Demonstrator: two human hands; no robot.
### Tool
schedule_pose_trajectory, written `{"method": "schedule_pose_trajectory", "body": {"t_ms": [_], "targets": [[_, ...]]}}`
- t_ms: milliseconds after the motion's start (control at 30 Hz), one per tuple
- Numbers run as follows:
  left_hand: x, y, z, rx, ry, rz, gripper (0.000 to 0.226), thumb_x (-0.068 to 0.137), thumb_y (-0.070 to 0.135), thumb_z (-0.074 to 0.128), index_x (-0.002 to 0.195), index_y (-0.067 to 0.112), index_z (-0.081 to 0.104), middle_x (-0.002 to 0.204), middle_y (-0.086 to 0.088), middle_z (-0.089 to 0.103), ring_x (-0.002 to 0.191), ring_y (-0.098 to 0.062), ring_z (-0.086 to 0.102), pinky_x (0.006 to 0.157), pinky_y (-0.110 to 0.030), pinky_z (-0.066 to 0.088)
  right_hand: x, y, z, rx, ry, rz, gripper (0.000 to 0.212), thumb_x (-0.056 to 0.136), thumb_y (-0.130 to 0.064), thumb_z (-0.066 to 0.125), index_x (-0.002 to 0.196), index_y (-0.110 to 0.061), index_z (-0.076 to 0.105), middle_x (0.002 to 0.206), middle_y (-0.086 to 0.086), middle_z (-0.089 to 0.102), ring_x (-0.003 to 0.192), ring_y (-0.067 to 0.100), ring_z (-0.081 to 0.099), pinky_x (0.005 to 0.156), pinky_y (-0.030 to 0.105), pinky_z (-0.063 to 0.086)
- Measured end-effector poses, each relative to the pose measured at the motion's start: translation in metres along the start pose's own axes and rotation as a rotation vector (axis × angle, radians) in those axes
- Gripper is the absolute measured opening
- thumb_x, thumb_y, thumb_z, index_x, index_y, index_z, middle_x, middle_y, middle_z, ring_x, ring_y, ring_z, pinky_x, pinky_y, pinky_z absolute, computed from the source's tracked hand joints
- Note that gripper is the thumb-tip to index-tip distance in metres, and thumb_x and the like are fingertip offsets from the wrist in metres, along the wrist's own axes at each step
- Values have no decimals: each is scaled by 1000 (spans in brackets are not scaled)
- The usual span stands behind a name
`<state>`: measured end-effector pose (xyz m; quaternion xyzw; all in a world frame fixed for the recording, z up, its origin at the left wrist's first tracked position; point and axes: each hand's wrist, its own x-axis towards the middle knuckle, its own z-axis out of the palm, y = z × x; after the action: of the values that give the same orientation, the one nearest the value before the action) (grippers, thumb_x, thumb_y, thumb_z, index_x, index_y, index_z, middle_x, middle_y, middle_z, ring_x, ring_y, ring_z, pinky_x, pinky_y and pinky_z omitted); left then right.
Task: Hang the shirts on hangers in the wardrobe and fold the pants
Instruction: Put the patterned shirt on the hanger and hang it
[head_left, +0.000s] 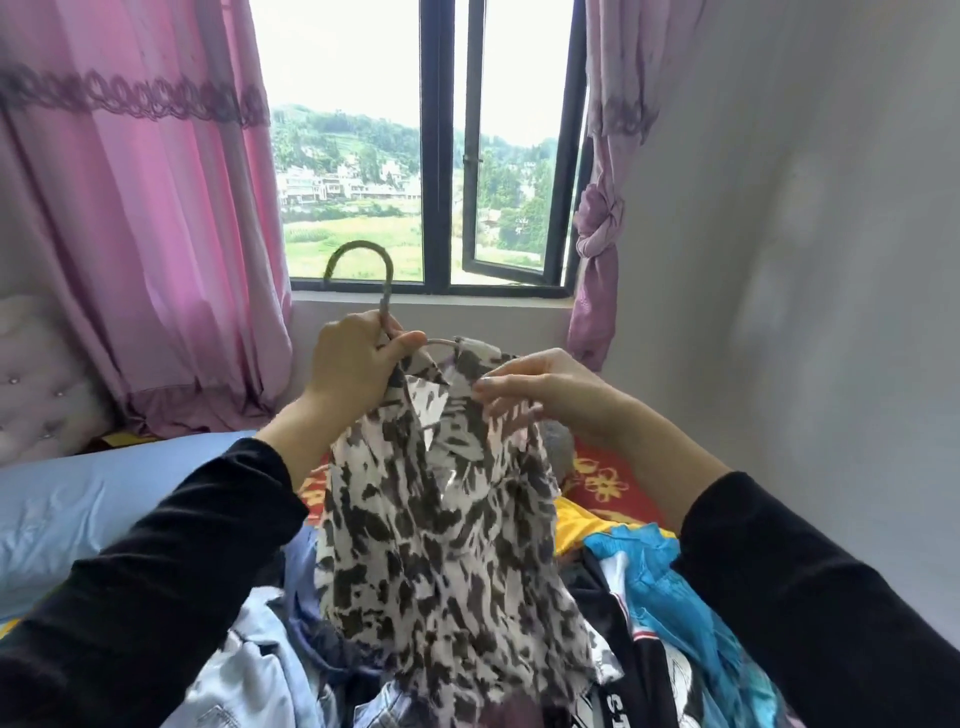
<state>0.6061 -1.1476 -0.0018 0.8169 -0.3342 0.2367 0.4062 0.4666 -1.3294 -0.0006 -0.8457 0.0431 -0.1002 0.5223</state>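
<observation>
Patterned shirt (441, 519) held up, left hand (353, 358) gripping hanger (363, 270) neck, right hand (540, 387) pinching collar

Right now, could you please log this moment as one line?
left hand grips hanger | right hand pinches patterned shirt | shirt partly on hanger | clothes pile below

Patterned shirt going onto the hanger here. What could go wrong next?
The right hand only pinches the patterned shirt at one shoulder; the fabric may slide off the hanger.
The left hand seems to grip hanger neck and collar together, which could bunch the collar.
The hem reaches the clothes pile and might snag.
</observation>
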Motion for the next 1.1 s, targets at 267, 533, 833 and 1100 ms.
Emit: {"method": "schedule_pose_trajectory", "body": {"t_ms": [267, 533, 833, 1100], "targets": [[20, 25, -23, -204, -79, 16, 27, 82, 45, 70, 81, 18, 74, 83, 10, 70, 79, -3, 61, 77, -26, 43, 20, -9, -27, -588, 262, -218, 8, 92, -30, 62, 93, -24, 66, 90, -5, 67, 79, 6, 60, 74, 31, 47], [37, 16, -72, -180, -319, 65, 42, 74, 58, 60, 99, 27, 69, 77, 6, 73, 63, -6, 68, 65, -26, 52, 33, -36, -58, -319, 498, -248, 18, 85, -9, 62, 68, -12, 66, 57, -6, 54, 47, -2, 45, 47, 10, 34], [30, -21, -75, -220, -148, -32, 41, 72, 47, 74, 87, 8, 77, 76, -21, 70, 59, -27, 62, 68, -36, 51, 23, -20, -74, -389, 461, -192, 15, 83, -11, 70, 83, -23, 79, 59, -6, 69, 55, 5, 58, 68, 25, 49], [24, -14, -71, -276, -199, 23, 27, 73, 37, 77, 79, 10, 78, 54, -6, 60, 40, -2, 40, 47, -10, 34, 35, -97, -13, -437, 204, -407, 20, 87, -29, 60, 97, -12, 65, 83, -7, 62, 72, 5, 58, 64, 16, 44]]}}
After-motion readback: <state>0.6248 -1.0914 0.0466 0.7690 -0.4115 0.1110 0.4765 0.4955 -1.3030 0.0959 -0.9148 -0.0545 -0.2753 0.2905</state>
